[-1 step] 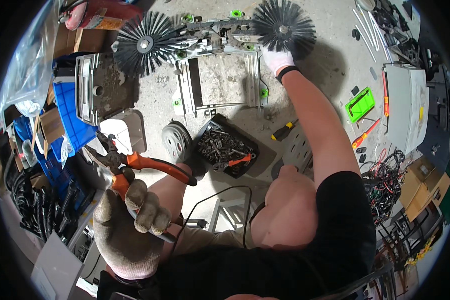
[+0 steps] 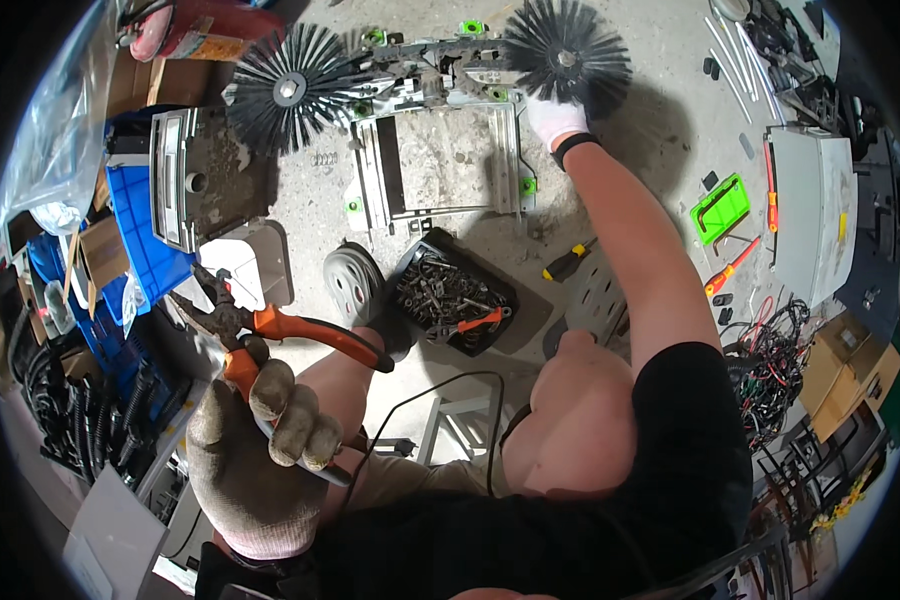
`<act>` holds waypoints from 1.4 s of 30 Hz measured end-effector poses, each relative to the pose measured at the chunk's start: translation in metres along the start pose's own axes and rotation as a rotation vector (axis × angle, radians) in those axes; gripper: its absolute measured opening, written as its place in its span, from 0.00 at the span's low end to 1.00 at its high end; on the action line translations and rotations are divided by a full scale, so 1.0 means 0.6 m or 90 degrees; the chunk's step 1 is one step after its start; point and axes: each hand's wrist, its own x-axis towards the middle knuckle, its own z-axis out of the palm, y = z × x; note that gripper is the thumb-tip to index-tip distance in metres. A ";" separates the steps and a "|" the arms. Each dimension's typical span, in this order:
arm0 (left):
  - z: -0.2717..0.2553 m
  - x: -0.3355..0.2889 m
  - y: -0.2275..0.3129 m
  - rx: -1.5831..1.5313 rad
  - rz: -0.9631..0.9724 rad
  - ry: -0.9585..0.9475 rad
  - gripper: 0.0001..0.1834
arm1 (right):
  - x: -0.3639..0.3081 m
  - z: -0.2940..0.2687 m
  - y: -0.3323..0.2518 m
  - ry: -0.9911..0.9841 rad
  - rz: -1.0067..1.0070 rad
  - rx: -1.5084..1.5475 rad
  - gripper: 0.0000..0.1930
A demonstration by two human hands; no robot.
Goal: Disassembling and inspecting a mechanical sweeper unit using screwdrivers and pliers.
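In my gloved left hand (image 2: 265,450), the fingers are wrapped round one handle of a pair of orange-handled pliers (image 2: 228,318). The other handle sticks out to the right, and the jaws stand apart. My right hand (image 2: 556,118), in a white glove, reaches to the near edge of the right black round brush (image 2: 568,60); the bristles hide its fingers. That brush and a left round brush (image 2: 290,90) sit at the two ends of a dusty machine frame (image 2: 438,160) with green parts, lying on the floor.
Between my feet stands a black bin (image 2: 455,290) of screws and small hardware, an orange-handled tool on top. A yellow-black screwdriver (image 2: 568,262) lies right of it. Further right are a green tray (image 2: 720,210), orange screwdrivers (image 2: 734,268) and a cable heap (image 2: 770,370). A blue crate (image 2: 145,235) stands left.
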 end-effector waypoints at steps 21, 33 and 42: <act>-0.005 -0.014 -0.006 -0.007 0.005 -0.005 0.19 | -0.019 -0.045 -0.009 0.176 0.226 0.453 0.11; -0.006 -0.025 -0.011 -0.009 0.025 0.015 0.20 | -0.027 -0.043 -0.007 0.171 0.234 0.470 0.12; -0.004 -0.028 -0.012 -0.008 0.026 0.028 0.21 | -0.029 -0.047 -0.008 0.163 0.235 0.499 0.12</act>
